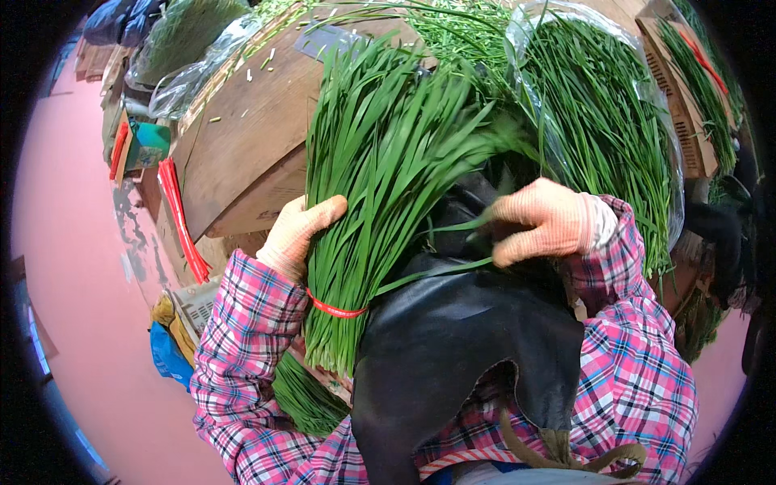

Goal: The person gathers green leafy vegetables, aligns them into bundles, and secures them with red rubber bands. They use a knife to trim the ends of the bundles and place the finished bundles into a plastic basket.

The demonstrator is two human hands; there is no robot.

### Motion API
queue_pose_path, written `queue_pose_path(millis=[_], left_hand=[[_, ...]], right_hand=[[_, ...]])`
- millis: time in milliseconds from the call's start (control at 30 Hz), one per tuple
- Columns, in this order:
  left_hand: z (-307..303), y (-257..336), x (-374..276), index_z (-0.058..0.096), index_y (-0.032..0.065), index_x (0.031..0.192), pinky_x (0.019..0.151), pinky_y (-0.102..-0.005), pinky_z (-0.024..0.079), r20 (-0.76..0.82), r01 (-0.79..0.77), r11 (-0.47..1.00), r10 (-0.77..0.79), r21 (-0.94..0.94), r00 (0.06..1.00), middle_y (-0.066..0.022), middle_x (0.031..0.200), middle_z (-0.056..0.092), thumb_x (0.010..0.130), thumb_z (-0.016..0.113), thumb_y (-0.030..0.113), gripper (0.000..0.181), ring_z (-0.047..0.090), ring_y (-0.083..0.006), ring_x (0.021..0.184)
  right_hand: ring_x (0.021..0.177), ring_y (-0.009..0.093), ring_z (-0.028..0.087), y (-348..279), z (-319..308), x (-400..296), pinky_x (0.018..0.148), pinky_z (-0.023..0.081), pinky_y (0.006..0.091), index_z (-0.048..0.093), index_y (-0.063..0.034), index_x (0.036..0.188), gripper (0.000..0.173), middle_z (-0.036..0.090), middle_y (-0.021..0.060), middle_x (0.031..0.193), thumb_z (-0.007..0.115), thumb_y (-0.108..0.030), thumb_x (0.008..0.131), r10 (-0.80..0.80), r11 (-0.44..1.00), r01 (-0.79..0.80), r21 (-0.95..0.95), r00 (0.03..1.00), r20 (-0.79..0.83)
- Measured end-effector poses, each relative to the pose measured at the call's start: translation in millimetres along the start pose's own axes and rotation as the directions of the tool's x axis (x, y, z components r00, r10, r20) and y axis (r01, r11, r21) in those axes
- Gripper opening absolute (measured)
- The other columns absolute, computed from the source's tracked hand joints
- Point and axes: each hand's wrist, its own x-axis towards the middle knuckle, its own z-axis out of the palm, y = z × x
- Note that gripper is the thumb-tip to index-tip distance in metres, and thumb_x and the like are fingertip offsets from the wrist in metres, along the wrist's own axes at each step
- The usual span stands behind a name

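Observation:
My left hand [297, 233], in a pale orange knit glove, grips the side of a large bundle of long flat green leaves, probably garlic chives [364, 176]. A red printed band [336, 310] wraps the bundle near its pale cut ends, and the leaf tips fan out away from me. To the right of the bundle, my right hand [539, 221] wears a matching glove and is blurred by motion. Thin leaf blades [448, 276] stretch from the bundle to its thumb and fingers. Beneath both lies a black apron [467, 321] over my lap.
A wooden board [248, 133] with leaf scraps is ahead left, red strips [182, 224] at its edge. Loose leaves [606, 121] fill a clear plastic bag at right, beside a brown crate [676, 103]. More greens [306, 397] lie below my left forearm.

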Motion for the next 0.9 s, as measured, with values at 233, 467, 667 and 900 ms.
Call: queue_pose_path(millis=[233,467,667,900], left_hand=[[2.0,6.0,18.0,0.059,0.0007,0.116,0.08,-0.0319,0.053,0.097,0.001,1.0,0.001,-0.017,0.995,-0.0066,0.104,0.065,0.083,0.073,0.03,0.047,0.064,-0.0162,0.089],[10.2,0.4,19.6,0.051,0.001,0.129,0.09,-0.035,0.05,0.119,0.1,0.993,-0.091,-0.066,0.989,-0.0091,0.117,0.061,0.084,0.07,0.031,0.057,0.061,-0.0194,0.101],[12.8,-2.8,13.4,0.039,0.0027,0.139,0.098,-0.0352,0.045,0.335,0.094,0.992,-0.06,-0.087,0.94,-0.0084,0.13,0.054,0.081,0.074,0.034,0.075,0.054,-0.0194,0.114],[17.5,-1.2,9.2,0.045,0.0006,0.134,0.096,-0.033,0.044,0.162,0.06,0.99,-0.08,0.124,0.984,-0.0087,0.124,0.058,0.084,0.071,0.018,0.059,0.055,-0.0174,0.11]], right_hand=[[0.101,0.029,0.057,-39.8,29.1,91.0,0.102,0.036,0.0514,0.053,-0.009,0.124,0.07,0.059,0.0101,0.109,0.071,-0.049,0.069,-0.756,0.534,0.37,-0.761,0.613,-0.232],[0.094,0.025,0.058,7.7,59.2,76.5,0.096,0.04,0.0464,0.056,-0.0141,0.12,0.063,0.06,0.0049,0.101,0.073,-0.045,0.067,-0.627,0.663,0.312,-0.68,0.728,-0.277],[0.097,0.025,0.057,7.2,60.2,70.6,0.09,0.042,0.0442,0.055,-0.0134,0.123,0.068,0.059,0.0052,0.106,0.074,-0.041,0.064,-0.647,0.66,0.353,-0.663,0.716,-0.262],[0.1,0.027,0.055,13.3,58.0,71.7,0.091,0.042,0.0444,0.053,-0.0133,0.126,0.067,0.058,0.0071,0.112,0.073,-0.04,0.067,-0.695,0.627,0.384,-0.678,0.67,-0.263]])
